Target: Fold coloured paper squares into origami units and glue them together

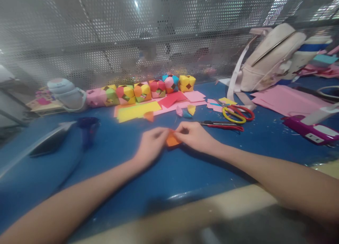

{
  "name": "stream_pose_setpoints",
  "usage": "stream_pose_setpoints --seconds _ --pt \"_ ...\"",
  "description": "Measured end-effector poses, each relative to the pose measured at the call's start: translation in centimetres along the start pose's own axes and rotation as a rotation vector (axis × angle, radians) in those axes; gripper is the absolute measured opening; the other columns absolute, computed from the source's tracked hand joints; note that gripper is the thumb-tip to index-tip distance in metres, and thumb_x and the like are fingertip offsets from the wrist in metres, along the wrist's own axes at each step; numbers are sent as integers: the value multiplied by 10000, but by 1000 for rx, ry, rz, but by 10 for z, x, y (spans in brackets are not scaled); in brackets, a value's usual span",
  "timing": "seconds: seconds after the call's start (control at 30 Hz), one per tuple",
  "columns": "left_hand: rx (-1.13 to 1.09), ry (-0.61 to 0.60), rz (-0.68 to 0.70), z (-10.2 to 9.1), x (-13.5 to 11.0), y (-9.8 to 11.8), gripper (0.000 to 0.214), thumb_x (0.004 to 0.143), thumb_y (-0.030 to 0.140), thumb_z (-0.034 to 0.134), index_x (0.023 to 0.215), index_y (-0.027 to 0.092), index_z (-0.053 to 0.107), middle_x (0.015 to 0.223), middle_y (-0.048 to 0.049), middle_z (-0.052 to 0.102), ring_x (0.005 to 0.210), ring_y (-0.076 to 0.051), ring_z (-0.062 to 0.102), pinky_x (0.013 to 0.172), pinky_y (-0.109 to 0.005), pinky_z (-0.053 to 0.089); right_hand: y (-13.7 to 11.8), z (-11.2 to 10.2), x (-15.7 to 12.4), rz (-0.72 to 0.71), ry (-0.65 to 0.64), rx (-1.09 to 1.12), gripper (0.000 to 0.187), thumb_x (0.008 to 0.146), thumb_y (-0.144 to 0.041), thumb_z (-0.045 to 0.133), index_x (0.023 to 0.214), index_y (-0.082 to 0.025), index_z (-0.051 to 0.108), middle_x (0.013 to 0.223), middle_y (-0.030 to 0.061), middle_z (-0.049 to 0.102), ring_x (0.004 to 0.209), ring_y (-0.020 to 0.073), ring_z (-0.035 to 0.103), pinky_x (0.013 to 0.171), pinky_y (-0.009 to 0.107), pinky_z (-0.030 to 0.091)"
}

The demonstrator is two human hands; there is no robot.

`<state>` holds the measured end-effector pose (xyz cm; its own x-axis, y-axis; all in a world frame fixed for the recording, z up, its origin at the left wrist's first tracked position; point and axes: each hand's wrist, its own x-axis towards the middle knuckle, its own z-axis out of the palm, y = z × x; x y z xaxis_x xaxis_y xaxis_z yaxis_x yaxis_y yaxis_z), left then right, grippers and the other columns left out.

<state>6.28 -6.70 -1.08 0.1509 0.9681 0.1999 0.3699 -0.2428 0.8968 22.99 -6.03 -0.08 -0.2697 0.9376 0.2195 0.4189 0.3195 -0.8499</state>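
A small piece of orange paper (pixel 173 140) is held between my two hands just above the blue table. My left hand (pixel 153 142) pinches its left edge, the fingertips close together. From the other side my right hand (pixel 195 135) grips the upper right of the paper with thumb and forefinger. Whether the paper is folded is hard to make out. Just beyond it lie small folded paper pieces, one orange (pixel 148 116), one pink (pixel 179 111), one teal (pixel 187 114) and one yellow (pixel 191 110).
Several colourful folded paper balls (pixel 142 92) line the back, behind yellow paper sheets (pixel 137 111). Yellow-and-red-handled scissors (pixel 233 115) and red-handled scissors (pixel 222 126) lie right of centre. Further right are pink sheets (pixel 290 100), a purple glue gun (pixel 309 129) and a pale bag (pixel 267 65). A bottle (pixel 65 94) stands left.
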Motion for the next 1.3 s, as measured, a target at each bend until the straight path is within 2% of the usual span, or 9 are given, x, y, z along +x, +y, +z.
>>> stream_pose_setpoints --seconds 0.17,0.27,0.4,0.53,0.67,0.77,0.9,1.1,1.3 --pt "-21 5 -32 0 -1 3 230 767 322 572 800 149 719 839 -46 718 757 -168 620 715 -261 463 -3 0 -1 5 -13 -15 106 713 -152 562 607 -160 568 605 -7 619 579 111 541 575 234 411" --pt "-23 -2 -42 0 1 2 248 759 337 585 861 157 722 877 -51 719 784 -174 623 730 -266 465 -2 0 -1 10 -17 -18 111 718 -153 560 607 -160 567 604 -6 619 580 110 540 575 231 409" --pt "1 -9 -1 0 2 1 265 766 379 588 856 169 721 898 -48 717 837 -182 622 784 -277 453 0 0 -1 5 -34 -39 114 727 -154 554 614 -156 568 603 -9 611 580 109 536 568 224 403" --pt "41 -2 59 0 1 2 242 788 361 561 756 165 698 804 -27 700 775 -168 612 739 -268 451 -1 1 0 -18 -32 -92 116 725 -136 558 610 -154 567 609 -13 610 588 106 537 570 216 393" --pt "45 -7 47 0 1 2 246 799 368 547 786 167 688 823 -29 691 784 -169 608 737 -271 452 -2 2 0 -40 -19 -117 122 730 -127 561 611 -153 566 615 -11 610 594 105 540 573 213 395" --pt "47 -16 45 0 2 0 222 781 356 580 860 180 691 888 -33 690 827 -169 607 765 -269 447 0 2 0 -84 0 -142 125 729 -113 564 611 -154 566 619 -9 611 592 103 539 568 210 392" --pt "60 -54 55 0 2 -4 208 796 348 568 772 179 687 820 -18 682 769 -150 604 722 -252 445 2 2 1 -152 10 -182 123 737 -109 578 621 -150 577 629 -1 618 592 103 540 564 210 391" --pt "51 -65 42 1 3 -8 185 775 330 590 825 186 694 818 -18 691 753 -153 611 698 -256 454 7 2 2 -241 33 -236 120 758 -100 575 651 -138 614 662 24 639 620 113 560 595 223 414" --pt "36 34 27 2 6 -11 137 748 265 591 799 165 671 786 -23 681 711 -145 602 656 -251 455 7 0 2 -214 14 -181 96 790 -196 588 818 -140 661 800 51 686 701 133 601 655 246 452"
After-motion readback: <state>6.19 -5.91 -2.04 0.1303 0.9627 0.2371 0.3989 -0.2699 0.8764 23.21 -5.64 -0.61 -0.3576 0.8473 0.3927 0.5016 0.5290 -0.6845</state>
